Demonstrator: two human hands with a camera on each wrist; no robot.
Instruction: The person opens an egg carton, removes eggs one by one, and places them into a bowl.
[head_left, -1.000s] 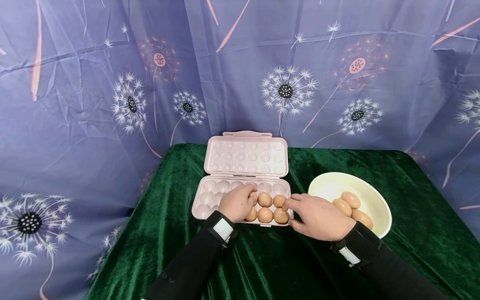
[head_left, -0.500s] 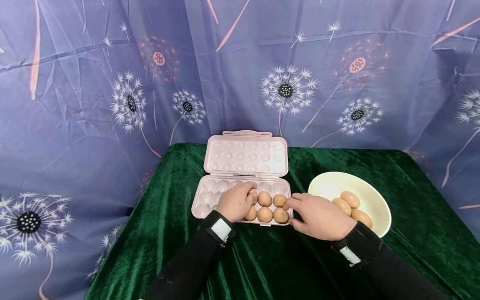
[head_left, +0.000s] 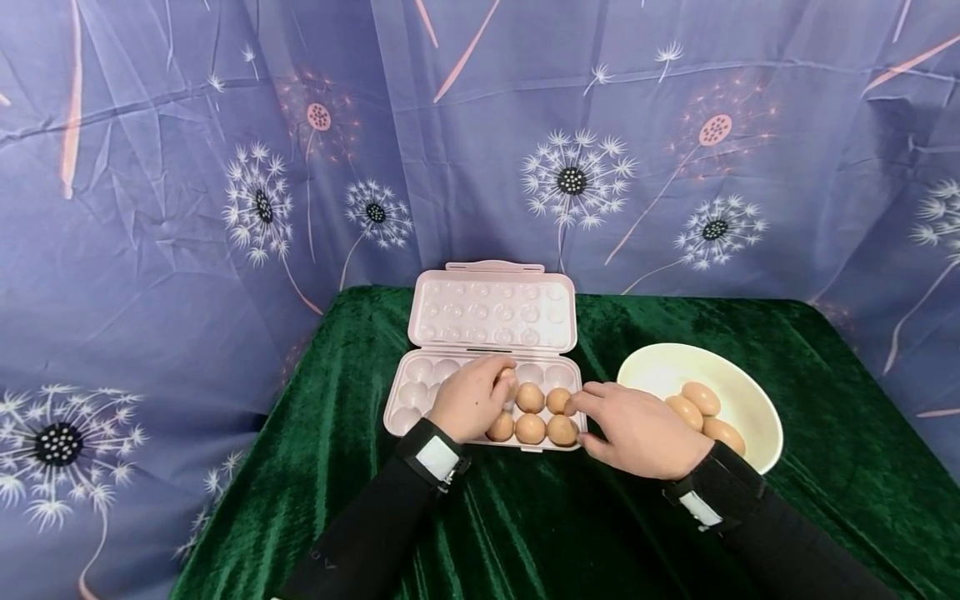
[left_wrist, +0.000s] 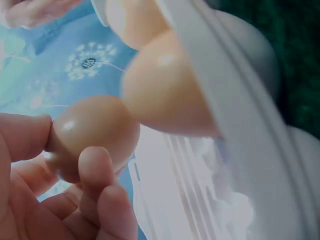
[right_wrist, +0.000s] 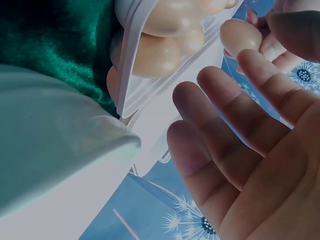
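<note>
My left hand (head_left: 471,402) pinches a brown egg (left_wrist: 95,132) between thumb and fingertips, just above the pink plastic egg tray (head_left: 412,394). In the head view that egg is mostly hidden behind the fingers. Several brown eggs (head_left: 530,429) sit in cups of the tray's right half, in the two near rows. Beside the tray's right end, my right hand (head_left: 647,432) holds nothing; its fingers look relaxed and slightly bent in the right wrist view. Its fingertips are close to the rightmost eggs; contact cannot be told.
The tray's lid (head_left: 491,310) lies folded back behind it. A cream bowl (head_left: 761,408) with three brown eggs (head_left: 700,400) stands to the right, partly behind my right hand. Green velvet cloth (head_left: 510,533) covers the table, and a dandelion-print curtain (head_left: 480,183) hangs behind.
My left hand has shifted slightly away from me with the egg, and a bare cup shows behind the near-row egg. My right hand stays nearly still.
</note>
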